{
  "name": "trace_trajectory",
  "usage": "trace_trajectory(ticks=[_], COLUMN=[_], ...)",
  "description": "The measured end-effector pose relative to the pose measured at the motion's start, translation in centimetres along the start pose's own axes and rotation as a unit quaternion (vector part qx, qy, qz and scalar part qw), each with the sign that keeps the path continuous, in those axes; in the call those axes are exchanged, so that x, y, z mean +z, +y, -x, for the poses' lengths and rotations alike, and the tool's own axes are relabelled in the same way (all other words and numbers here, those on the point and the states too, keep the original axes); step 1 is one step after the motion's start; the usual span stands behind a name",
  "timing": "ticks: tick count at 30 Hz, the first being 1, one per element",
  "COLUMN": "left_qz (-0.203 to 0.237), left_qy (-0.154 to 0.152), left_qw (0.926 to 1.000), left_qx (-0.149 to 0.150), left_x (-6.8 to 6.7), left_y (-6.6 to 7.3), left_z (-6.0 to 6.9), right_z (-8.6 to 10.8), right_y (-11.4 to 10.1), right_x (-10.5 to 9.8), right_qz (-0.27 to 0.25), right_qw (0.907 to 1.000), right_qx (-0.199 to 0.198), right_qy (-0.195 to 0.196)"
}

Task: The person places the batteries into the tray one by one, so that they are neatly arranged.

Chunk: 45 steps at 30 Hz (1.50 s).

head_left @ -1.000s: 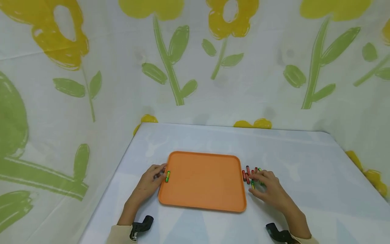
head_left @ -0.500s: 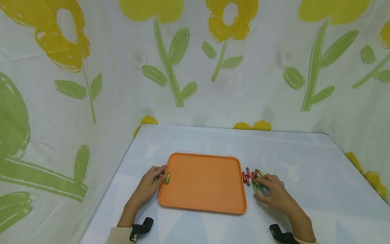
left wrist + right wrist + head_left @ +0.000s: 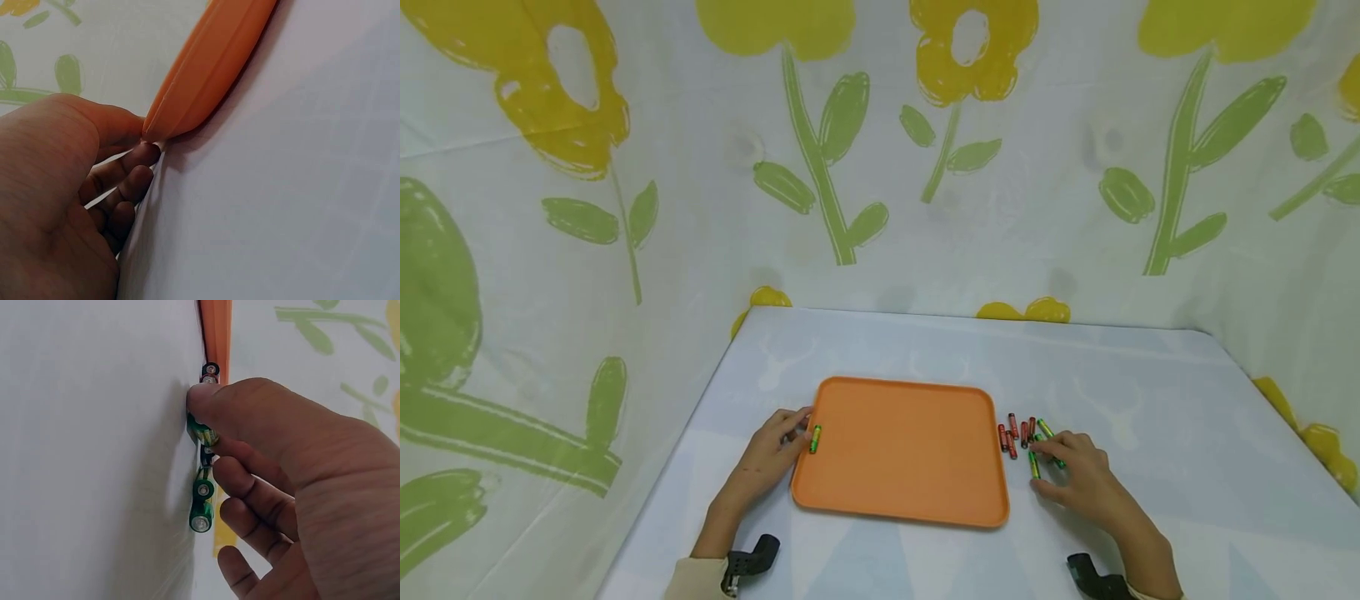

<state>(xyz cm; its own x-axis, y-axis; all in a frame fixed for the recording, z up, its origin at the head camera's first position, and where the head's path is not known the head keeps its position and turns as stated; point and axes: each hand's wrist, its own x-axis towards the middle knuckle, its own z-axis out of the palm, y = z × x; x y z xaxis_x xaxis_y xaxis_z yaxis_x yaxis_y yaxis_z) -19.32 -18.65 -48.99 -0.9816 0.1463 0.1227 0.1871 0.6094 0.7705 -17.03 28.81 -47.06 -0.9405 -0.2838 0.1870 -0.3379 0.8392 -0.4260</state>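
The thumb and fingers of my left hand hold the left rim of an orange tray; in the left wrist view, the left hand has its thumb and a fingertip at the tray edge. One green-and-yellow battery lies inside the tray along that rim. Beyond the tray's right side, my right hand pinches a green battery between thumb and forefinger. From the right wrist, the hand partly covers this battery with its thumb, the other fingers loosely bent.
Several red batteries lie close together just right of the tray, with more green ones beside them, partly behind the right fingers. A pale patterned cloth covers the table, and a flowered curtain hangs behind and at the left.
My right hand has shifted slightly right and toward the table's front edge, and the green battery between its fingertips has moved with it. The left hand stays at the tray rim.
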Motion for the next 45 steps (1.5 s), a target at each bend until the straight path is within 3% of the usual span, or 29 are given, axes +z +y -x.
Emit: trace_trajectory(ticks=[10, 21, 31, 39, 45], left_qz=[0.009, 0.017, 0.013, 0.014, 0.018], left_qy=[-0.004, -0.005, 0.000, 0.001, 0.010], left_qw=[0.9999, 0.9998, 0.9999, 0.9999, 0.9998], left_qx=[-0.009, -0.014, -0.004, -0.009, 0.001], left_x=[0.1, 0.1, 0.1, 0.0, 0.2], left_y=[0.0, 0.0, 0.1, -0.1, 0.0], left_z=[0.0, 0.3, 0.1, 0.1, 0.1], right_z=[-0.3, -0.8, -2.2, -3.5, -4.0], right_y=[0.0, -0.9, -2.6, -4.2, -5.5], right_x=[0.2, 1.5, 3.7, 5.2, 6.3], right_qz=[-0.024, -0.078, -0.099, -0.114, -0.131], right_qw=[0.9993, 0.9894, 0.9861, 0.9807, 0.9807], right_qx=[0.003, -0.044, -0.066, -0.108, -0.105], right_qy=[0.028, 0.115, 0.116, 0.117, 0.100])
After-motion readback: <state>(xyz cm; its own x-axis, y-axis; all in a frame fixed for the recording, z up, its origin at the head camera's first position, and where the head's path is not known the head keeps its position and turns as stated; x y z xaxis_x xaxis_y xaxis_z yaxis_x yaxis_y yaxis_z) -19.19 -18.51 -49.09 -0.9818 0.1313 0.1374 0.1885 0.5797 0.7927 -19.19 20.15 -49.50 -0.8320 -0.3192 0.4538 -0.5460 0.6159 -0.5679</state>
